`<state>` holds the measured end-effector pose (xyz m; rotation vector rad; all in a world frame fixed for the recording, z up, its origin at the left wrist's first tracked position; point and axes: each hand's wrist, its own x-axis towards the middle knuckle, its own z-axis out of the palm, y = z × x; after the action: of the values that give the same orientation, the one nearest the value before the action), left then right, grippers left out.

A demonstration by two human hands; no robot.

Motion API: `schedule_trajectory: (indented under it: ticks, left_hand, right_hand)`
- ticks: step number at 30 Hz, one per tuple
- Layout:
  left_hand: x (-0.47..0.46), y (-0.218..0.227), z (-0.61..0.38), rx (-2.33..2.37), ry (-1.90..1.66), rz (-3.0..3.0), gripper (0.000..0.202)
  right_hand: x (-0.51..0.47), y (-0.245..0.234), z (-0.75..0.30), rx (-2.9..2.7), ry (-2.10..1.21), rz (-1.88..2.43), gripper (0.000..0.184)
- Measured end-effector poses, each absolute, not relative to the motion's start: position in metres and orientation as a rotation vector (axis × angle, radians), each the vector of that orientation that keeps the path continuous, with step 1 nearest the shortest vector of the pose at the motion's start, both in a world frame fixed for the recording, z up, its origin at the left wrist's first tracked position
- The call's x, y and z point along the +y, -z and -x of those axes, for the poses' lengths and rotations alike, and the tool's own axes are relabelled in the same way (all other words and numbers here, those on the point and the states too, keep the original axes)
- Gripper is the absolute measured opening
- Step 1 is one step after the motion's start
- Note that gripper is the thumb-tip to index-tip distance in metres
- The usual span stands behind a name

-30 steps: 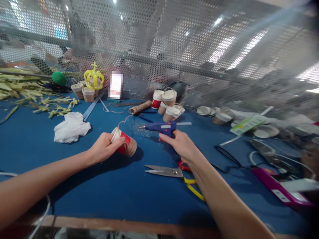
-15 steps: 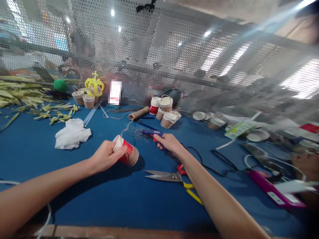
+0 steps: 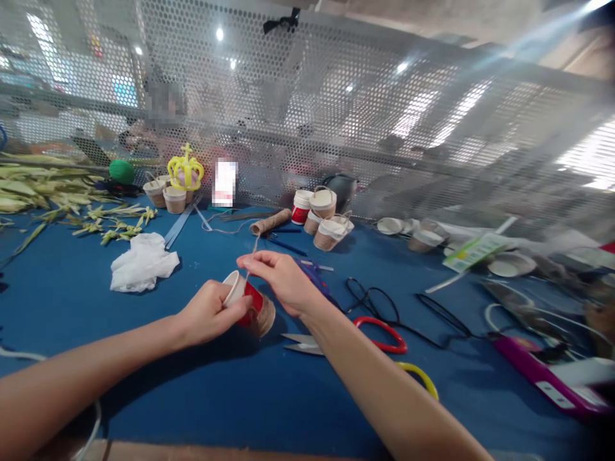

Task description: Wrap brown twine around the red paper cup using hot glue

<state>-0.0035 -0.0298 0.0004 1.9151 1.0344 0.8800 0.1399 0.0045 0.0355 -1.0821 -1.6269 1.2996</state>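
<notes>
My left hand [image 3: 211,314] is closed around a red and white paper cup [image 3: 254,302], tilted with its mouth toward the upper left. Brown twine is wound about the cup's lower part. Pinched in the fingers of my right hand [image 3: 276,275] is a strand of twine [image 3: 256,244], just above the cup. That strand runs back to a roll of twine [image 3: 271,221] lying on the table. Partly hidden behind my right hand is a blue glue gun [image 3: 313,275]. Scissors [image 3: 382,334] with red and yellow handles lie under my right forearm.
Several twine-wrapped cups [image 3: 331,232] stand behind the roll. A crumpled white cloth [image 3: 143,262] is at the left, near dried husks [image 3: 29,186] and a yellow crown [image 3: 186,171]. A purple power strip [image 3: 548,374] and black cable [image 3: 372,298] lie at right. Perforated metal panelling [image 3: 288,109] stands behind.
My right hand has let go of the glue gun, which now lies on the table, and has moved left to take the twine strand. My left hand still holds the cup.
</notes>
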Motion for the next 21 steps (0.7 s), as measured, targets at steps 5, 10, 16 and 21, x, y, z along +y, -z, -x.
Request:
schedule_trajectory:
  ticks: [5, 10, 16, 21]
  left_hand:
    - [-0.026, -0.004, 0.000, 1.029, -0.855, -1.432, 0.035]
    - [-0.027, -0.010, -0.002, 0.999, -0.822, -1.217, 0.029]
    - [-0.029, -0.012, -0.003, 0.999, -0.790, -1.240, 0.026]
    - [-0.032, -0.013, -0.002, 0.941, -0.779, -1.283, 0.025]
  right_hand:
    - [-0.003, -0.045, -0.161, -1.472, -1.257, 1.036, 0.015]
    - [-0.013, -0.053, -0.177, -1.328, -1.456, 0.953, 0.013]
    - [-0.015, -0.050, -0.181, -1.300, -1.576, 0.890, 0.015]
    - [-0.012, -0.042, -0.183, -1.417, -1.340, 0.981, 0.012]
